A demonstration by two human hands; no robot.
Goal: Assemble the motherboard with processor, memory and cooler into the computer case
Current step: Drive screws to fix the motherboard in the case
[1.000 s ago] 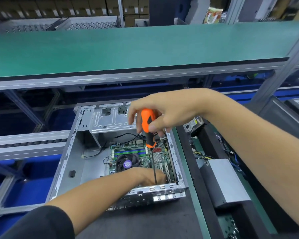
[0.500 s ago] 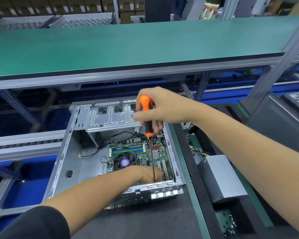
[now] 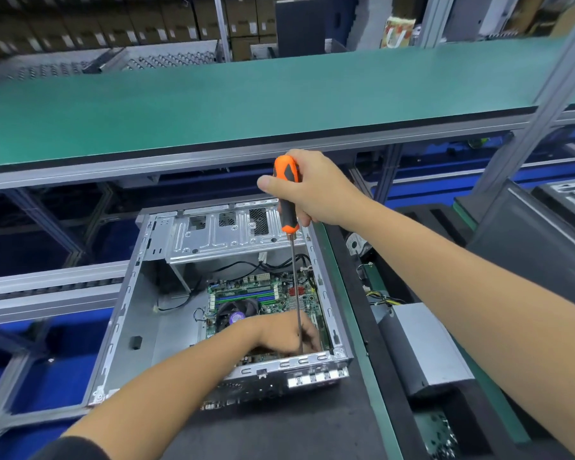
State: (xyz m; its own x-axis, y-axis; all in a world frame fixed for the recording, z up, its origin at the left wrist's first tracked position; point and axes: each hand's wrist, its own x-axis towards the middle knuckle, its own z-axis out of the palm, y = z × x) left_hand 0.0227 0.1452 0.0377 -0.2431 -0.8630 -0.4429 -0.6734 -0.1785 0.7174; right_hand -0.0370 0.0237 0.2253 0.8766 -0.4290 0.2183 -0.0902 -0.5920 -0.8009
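Note:
An open silver computer case (image 3: 123, 327) lies on the bench. Inside it sits a green motherboard (image 3: 273, 293) with blue memory slots and a round black cooler (image 3: 236, 313). My right hand (image 3: 316, 190) grips the orange and black handle of a long screwdriver (image 3: 287, 197), held upright above the case. Its thin shaft runs down to the board's near right corner. My left hand (image 3: 286, 333) rests inside the case at the shaft's tip, fingers curled around it; the tip and whatever lies under the fingers are hidden.
A green shelf (image 3: 246, 94) spans overhead behind the case. A drive cage (image 3: 226, 234) fills the case's far end. To the right a grey power supply box (image 3: 425, 346) with cables lies in a black tray. Roller rails run at the left.
My right hand has risen along with the screwdriver handle, and its grip has turned on the handle. The view moved slightly. My left hand stays at the tip.

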